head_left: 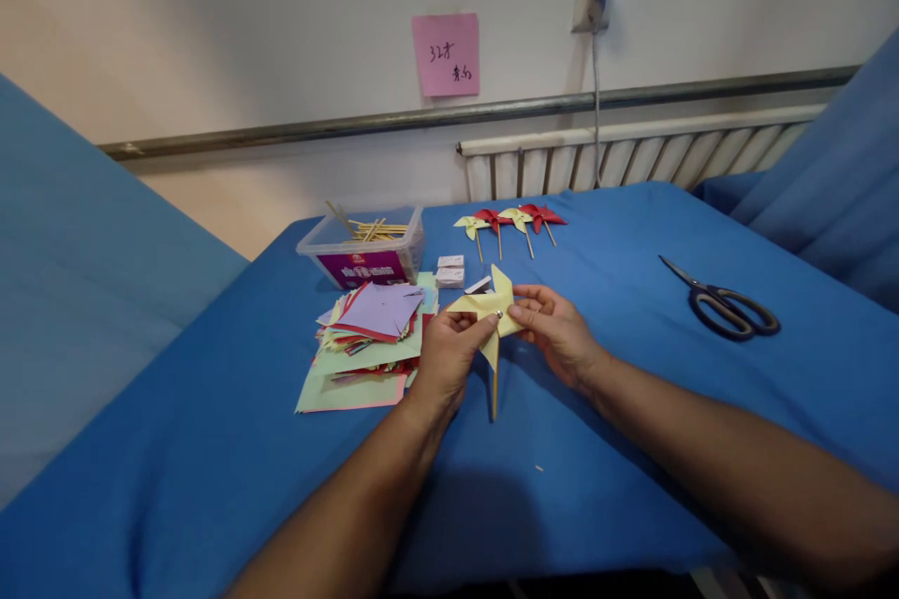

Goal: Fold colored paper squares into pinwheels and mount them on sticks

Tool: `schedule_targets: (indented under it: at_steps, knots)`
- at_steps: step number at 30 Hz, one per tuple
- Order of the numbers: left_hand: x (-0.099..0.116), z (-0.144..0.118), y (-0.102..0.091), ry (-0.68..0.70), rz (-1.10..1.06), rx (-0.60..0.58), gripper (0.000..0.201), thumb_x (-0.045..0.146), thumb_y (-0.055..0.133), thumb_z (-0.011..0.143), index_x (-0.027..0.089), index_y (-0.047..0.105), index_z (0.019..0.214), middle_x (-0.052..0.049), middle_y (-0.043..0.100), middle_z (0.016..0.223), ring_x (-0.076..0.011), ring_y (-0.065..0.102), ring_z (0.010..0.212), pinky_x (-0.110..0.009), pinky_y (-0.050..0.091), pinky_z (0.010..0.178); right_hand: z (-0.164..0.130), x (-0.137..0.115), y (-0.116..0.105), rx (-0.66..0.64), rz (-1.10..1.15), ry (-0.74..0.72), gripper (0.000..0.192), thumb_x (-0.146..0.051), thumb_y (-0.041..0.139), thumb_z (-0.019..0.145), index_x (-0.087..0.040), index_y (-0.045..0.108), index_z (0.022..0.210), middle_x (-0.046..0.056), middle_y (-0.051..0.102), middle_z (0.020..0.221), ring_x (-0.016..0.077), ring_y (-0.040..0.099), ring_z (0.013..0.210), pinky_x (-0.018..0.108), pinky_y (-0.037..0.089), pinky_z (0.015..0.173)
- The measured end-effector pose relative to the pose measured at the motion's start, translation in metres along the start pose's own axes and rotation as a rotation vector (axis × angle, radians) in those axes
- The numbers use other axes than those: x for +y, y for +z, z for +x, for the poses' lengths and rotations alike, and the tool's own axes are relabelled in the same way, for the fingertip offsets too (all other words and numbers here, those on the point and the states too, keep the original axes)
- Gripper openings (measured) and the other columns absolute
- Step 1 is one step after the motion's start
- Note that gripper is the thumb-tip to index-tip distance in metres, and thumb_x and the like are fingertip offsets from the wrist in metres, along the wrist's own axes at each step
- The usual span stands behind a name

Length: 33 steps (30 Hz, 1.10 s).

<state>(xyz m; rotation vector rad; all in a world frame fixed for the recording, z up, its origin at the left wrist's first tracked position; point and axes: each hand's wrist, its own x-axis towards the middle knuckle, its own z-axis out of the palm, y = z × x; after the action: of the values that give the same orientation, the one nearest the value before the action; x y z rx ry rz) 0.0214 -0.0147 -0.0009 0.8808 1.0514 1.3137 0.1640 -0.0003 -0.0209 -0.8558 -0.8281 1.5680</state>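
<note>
A pale yellow paper pinwheel point(503, 288) on a wooden stick point(494, 388) is held between my two hands, above the blue cloth. My left hand point(453, 346) grips its left side, the thumb close to the shiny pin at the centre. On the other side, my right hand point(558, 328) pinches the right blade between thumb and fingers. The stick points down towards me. Partly hidden behind the pinwheel lies a small open box point(478, 285). Close to my left hand is a stack of cut coloured paper point(383, 307), with a purple sheet on top.
Several finished yellow and red pinwheels point(539, 215) lie at the back. A clear plastic tub point(411, 248) of wooden sticks stands back left, beside small white boxes point(450, 271). Black-handled scissors point(730, 309) lie at the right. Blue curtains point(835, 168) hang at both sides.
</note>
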Motion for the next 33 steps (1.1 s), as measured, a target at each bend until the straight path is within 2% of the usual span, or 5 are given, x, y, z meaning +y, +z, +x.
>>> schedule_targets:
  at_steps: [3,7,12,20,33]
  knots:
    - [0.000,0.000,0.001,-0.013,0.020,0.003,0.035,0.022,0.086,0.055,0.012,0.072,0.086,-0.005,0.073,0.076,-0.0153,0.065,0.066,-0.028,0.050,0.071,0.008,-0.005,-0.006,0.010,-0.012,-0.052,0.045,-0.031,0.087,0.056,-0.020,0.063,0.092,0.000,0.068,0.080,0.0143,0.063,0.071,0.030,0.049,0.071]
    - [-0.001,-0.002,0.002,-0.042,0.060,-0.023,0.036,0.024,0.085,0.055,0.012,0.070,0.085,-0.004,0.073,0.077,-0.0144,0.064,0.066,-0.027,0.050,0.069,0.012,-0.005,-0.012,-0.147,-0.077,0.049,0.033,-0.029,0.086,0.059,-0.017,0.067,0.083,0.001,0.069,0.076,0.0137,0.062,0.069,0.030,0.047,0.072]
    - [-0.006,-0.003,0.001,-0.083,0.093,0.024,0.035,0.024,0.086,0.053,0.014,0.064,0.077,-0.002,0.071,0.071,-0.0129,0.063,0.062,-0.025,0.049,0.065,0.012,0.001,-0.014,-0.264,-0.053,0.120,0.033,-0.025,0.085,0.060,-0.017,0.071,0.089,0.003,0.073,0.085,0.0152,0.064,0.073,0.032,0.047,0.076]
    - [-0.009,0.002,-0.005,-0.180,0.058,0.052,0.033,0.023,0.085,0.055,0.014,0.059,0.074,-0.001,0.066,0.065,-0.0121,0.060,0.057,-0.024,0.045,0.059,0.015,0.007,-0.016,-0.251,-0.039,0.111,0.032,-0.024,0.084,0.062,-0.018,0.073,0.092,0.003,0.074,0.087,0.0148,0.066,0.074,0.032,0.047,0.078]
    - [0.000,0.003,-0.007,-0.358,-0.255,-0.142,0.012,0.016,0.067,0.081,0.010,0.068,0.091,-0.008,0.071,0.081,-0.0149,0.067,0.069,-0.026,0.056,0.066,0.018,-0.001,-0.023,-0.217,0.090,0.232,0.027,-0.024,0.078,0.071,-0.017,0.072,0.096,0.005,0.074,0.093,0.0149,0.065,0.075,0.030,0.050,0.074]
